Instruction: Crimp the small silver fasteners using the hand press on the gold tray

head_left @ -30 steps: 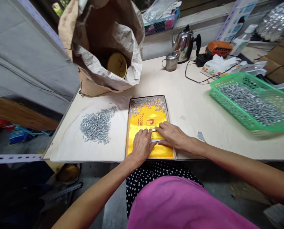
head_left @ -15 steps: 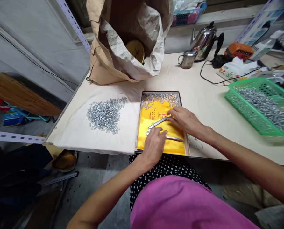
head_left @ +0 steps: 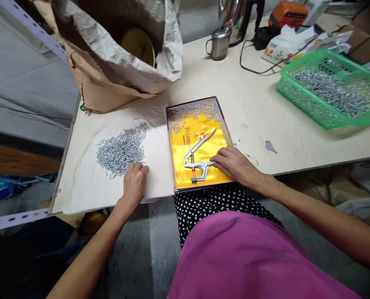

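Note:
My right hand grips the lower handle of metal snap-fastener pliers. Their other handle stands spread upward, a small spring shows near the pivot, and the jaw faces left. The pliers rest over a yellow satin sheet with printed lettering, which lines a shallow tray. Small silvery metal pins lie scattered along the tray's far end. To the left, my left hand is closed at the near right edge of a heap of similar pins on white cloth. What its fingertips hold is hidden.
A big paper sack stands behind the heap with a round yellowish thing inside. A green basket of metal pins is at the right. Farther back are a metal cup, a kettle, a cable and an orange device.
My left hand has left the pliers and moved left to the pin heap. My right hand has shifted to the lower handle, and the pliers are now in plain view. The camera view has turned.

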The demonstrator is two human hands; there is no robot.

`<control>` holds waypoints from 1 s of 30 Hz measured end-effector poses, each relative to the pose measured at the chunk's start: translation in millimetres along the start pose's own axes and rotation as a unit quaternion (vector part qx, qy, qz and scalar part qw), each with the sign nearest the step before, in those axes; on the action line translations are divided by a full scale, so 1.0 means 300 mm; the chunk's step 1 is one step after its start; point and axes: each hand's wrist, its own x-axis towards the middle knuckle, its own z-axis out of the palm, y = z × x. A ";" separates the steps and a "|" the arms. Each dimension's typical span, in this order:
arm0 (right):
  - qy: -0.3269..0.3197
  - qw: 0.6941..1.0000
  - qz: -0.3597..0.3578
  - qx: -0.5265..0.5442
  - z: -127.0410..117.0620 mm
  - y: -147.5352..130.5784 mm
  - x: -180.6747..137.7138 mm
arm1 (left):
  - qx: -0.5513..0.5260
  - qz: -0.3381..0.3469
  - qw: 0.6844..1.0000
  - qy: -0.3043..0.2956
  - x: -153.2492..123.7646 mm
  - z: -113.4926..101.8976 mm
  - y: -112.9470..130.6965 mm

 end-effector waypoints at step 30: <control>0.172 0.983 0.050 -0.042 -0.123 0.106 0.236 | -0.621 -0.265 0.733 0.088 0.088 -0.240 0.398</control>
